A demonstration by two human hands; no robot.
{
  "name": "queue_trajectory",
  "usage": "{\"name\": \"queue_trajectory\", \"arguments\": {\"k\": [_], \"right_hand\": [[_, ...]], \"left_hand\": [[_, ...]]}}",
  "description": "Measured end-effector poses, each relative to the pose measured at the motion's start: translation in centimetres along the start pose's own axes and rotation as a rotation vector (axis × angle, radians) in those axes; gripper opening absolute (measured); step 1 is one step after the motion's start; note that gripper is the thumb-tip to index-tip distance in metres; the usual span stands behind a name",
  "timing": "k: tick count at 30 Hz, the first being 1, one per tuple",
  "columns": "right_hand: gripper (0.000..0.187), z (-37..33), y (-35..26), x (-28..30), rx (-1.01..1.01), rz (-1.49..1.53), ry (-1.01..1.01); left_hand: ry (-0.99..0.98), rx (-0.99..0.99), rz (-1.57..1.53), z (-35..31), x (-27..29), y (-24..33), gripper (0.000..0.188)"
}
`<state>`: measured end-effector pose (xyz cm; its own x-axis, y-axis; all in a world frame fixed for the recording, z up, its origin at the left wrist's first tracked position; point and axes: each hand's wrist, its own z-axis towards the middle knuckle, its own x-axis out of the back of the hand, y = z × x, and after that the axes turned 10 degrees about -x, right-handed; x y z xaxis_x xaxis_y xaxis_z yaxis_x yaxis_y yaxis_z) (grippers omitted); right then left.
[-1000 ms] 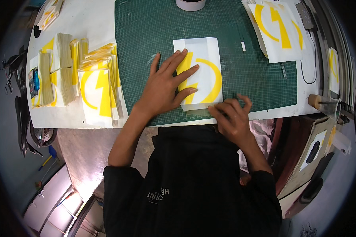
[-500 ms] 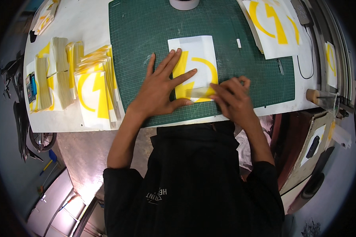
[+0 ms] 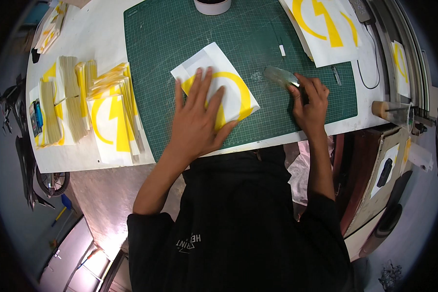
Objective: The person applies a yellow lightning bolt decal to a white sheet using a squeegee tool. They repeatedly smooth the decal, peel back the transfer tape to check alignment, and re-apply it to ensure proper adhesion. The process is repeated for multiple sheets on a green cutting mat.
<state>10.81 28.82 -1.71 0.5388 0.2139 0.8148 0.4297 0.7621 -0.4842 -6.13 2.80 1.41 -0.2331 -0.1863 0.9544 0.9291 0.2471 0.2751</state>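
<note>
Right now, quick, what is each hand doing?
Left hand: open, pressed flat on the white sheet with the yellow shape.
Right hand: closed around a small clear scraper-like tool on the green cutting mat.

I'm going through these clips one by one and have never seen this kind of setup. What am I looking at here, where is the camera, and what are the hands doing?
There is no machine here: a person works with two bare hands. The single picture comes from a wide fisheye camera worn on the head, looking down, so straight edges bend near the rim.

On the white table lies a green cutting mat. The left hand presses flat on a white sheet with a yellow curved shape. The right hand grips a small greyish, flat tool resting on the mat; what it is exactly, I cannot tell. To the left are stacks of similar yellow-and-white sheets, and more sheets lie at the upper right.
</note>
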Motion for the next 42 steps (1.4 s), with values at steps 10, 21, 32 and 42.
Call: {"name": "queue_trajectory", "arguments": {"k": [10,21,32,42], "right_hand": [[0.034,-2.9,0.1,2.6,-0.037,0.057,-0.093],[0.032,-3.2,0.0,1.9,-0.048,0.085,-0.044],[0.032,-3.2,0.1,1.9,-0.015,0.049,-0.021],[0.033,-4.2,-1.6,2.6,-0.001,0.165,-0.076]], "left_hand": [[-0.117,-0.123,-0.032,2.0,-1.8,-0.6,0.069],[-0.226,-0.217,-0.35,2.2,0.2,-2.8,0.095],[-0.396,-0.293,-0.25,3.1,1.5,-2.1,0.067],[-0.396,-0.295,-0.254,2.9,1.2,-2.4,0.071]]}}
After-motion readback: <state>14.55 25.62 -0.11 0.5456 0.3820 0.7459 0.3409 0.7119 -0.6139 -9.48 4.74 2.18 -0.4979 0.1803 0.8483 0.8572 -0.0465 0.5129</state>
